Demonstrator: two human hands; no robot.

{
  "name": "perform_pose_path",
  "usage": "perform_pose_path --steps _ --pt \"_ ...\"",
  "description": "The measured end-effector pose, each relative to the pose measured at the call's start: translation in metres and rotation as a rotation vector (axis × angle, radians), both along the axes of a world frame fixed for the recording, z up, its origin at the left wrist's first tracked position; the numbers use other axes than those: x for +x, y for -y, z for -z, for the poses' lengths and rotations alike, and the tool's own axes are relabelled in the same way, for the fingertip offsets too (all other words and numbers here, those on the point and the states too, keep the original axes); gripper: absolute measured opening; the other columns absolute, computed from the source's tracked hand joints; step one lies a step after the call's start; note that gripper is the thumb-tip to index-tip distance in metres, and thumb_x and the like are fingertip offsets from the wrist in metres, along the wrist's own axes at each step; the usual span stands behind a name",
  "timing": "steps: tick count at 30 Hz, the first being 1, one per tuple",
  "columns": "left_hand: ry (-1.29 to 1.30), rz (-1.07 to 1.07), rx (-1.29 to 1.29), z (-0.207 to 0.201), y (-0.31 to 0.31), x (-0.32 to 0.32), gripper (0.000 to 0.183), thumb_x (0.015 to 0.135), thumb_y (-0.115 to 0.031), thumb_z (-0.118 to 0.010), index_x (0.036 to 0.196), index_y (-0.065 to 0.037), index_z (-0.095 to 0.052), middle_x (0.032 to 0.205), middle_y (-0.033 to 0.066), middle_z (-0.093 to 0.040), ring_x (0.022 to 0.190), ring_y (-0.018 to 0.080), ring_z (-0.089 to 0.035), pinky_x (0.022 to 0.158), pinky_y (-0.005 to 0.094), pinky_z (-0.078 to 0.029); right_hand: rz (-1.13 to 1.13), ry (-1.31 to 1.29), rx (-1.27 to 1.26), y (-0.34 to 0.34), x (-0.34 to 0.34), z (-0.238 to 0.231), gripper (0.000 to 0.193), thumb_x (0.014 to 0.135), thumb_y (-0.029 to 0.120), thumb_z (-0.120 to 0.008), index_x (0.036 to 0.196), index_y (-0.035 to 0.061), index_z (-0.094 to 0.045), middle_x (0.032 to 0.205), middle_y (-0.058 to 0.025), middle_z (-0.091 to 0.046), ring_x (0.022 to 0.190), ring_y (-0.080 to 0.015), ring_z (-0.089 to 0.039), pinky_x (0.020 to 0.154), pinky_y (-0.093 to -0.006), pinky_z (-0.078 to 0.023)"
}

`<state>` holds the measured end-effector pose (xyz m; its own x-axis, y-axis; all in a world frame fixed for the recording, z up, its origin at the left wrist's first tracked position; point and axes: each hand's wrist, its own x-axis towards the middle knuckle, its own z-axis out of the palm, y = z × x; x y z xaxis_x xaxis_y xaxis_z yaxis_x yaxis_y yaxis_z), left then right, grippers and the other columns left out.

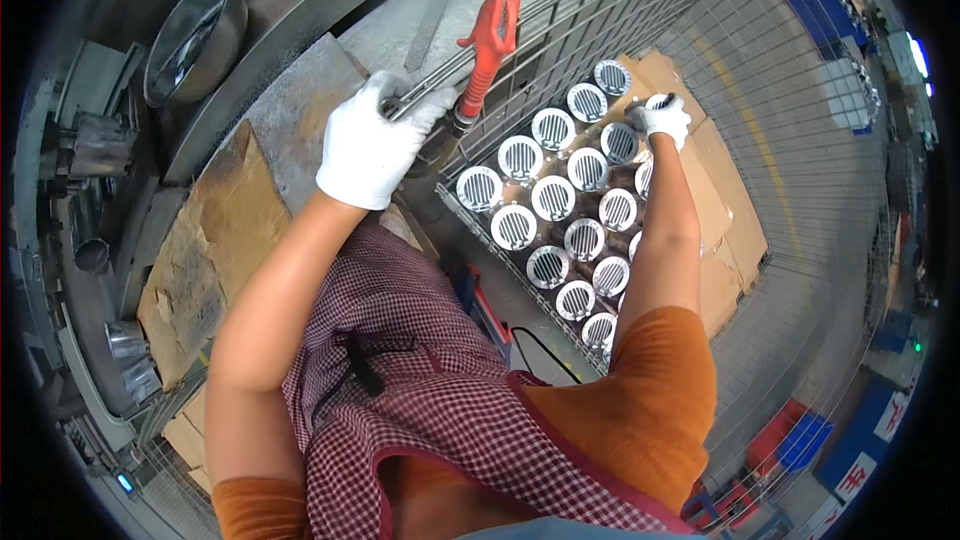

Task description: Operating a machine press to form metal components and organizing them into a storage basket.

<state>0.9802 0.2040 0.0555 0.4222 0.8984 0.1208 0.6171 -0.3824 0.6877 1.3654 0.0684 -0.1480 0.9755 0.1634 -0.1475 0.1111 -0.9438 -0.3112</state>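
My left hand [372,145], in a white glove, is closed around the top rail of a wire mesh cage [560,35]. Close beside it hangs a red air gun [490,35], nozzle down. Reaching into the cage, my right hand [668,122], also gloved in white, has its fingers closed on a slotted metal cylinder [657,102] at the far end of the rows. Several similar cylinders [553,198] stand upright in staggered rows, their round slotted ends facing up. My right forearm hides some of them.
Brown cardboard [735,210] lines the cage floor right of the cylinders. At left, a worn cardboard sheet [215,240] lies on a metal bench, with a steel bowl [225,30] beyond. Red and blue bins [800,440] stand at lower right.
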Motion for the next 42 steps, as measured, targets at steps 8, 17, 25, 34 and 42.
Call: perform_pose_path --steps 8,17,25,34,42 --pt "0.006 0.033 0.032 0.002 0.000 0.002 0.043 0.075 -0.036 -0.079 0.094 0.000 -0.065 0.084 0.0156 -0.069 0.077 0.0215 -0.067 0.074 0.0320 -0.051 -0.182 -0.164 0.150 0.024 0.048 0.109 0.079 0.079 0.059 -0.056 0.143 0.0168 -0.040 0.146 -0.0225 -0.035 0.131 -0.0374 -0.041 0.106 -0.0412 -0.036" --pt "-0.230 0.178 0.013 -0.011 -0.013 -0.006 0.068 0.084 -0.065 -0.050 0.102 -0.002 -0.065 0.089 0.0234 -0.067 0.085 0.0383 -0.066 0.075 0.0462 -0.053 -0.378 -0.015 0.112 -0.013 -0.041 -0.002 0.067 0.079 0.050 -0.060 0.128 0.0055 -0.054 0.120 -0.0257 -0.059 0.112 -0.0410 -0.056 0.096 -0.0449 -0.044" --pt "0.005 0.313 -0.018 -0.014 0.013 -0.025 0.036 0.085 -0.040 -0.054 0.104 -0.012 -0.068 0.097 0.0235 -0.066 0.091 0.0343 -0.066 0.080 0.0454 -0.051 -0.807 0.610 1.183 -0.050 -0.253 -0.197 0.042 0.088 0.010 -0.066 0.126 -0.0009 -0.054 0.124 -0.0176 -0.058 0.111 -0.0284 -0.057 0.097 -0.0374 -0.044" --pt "-0.035 0.126 0.589 -0.023 0.016 -0.239 0.027 0.086 -0.035 -0.055 0.089 -0.013 -0.070 0.076 0.0124 -0.064 0.071 0.0312 -0.064 0.064 0.0414 -0.050 -0.912 -0.023 0.359 -0.123 -0.305 -0.226 0.049 0.093 0.048 -0.053 0.108 0.0042 -0.069 0.090 -0.0127 -0.070 0.080 -0.0220 -0.064 0.078 -0.0357 -0.048" --pt "-0.780 -0.965 0.557 -0.059 -0.028 -0.587 0.031 0.078 -0.019 -0.058 0.107 -0.014 -0.065 0.104 0.0125 -0.066 0.091 0.0304 -0.065 0.075 0.0458 -0.050 -0.789 0.346 0.555 -0.133 -0.303 -0.199 0.058 0.089 0.057 -0.052 0.104 0.0045 -0.070 0.094 -0.0144 -0.070 0.085 -0.0315 -0.066 0.075 -0.0382 -0.049"
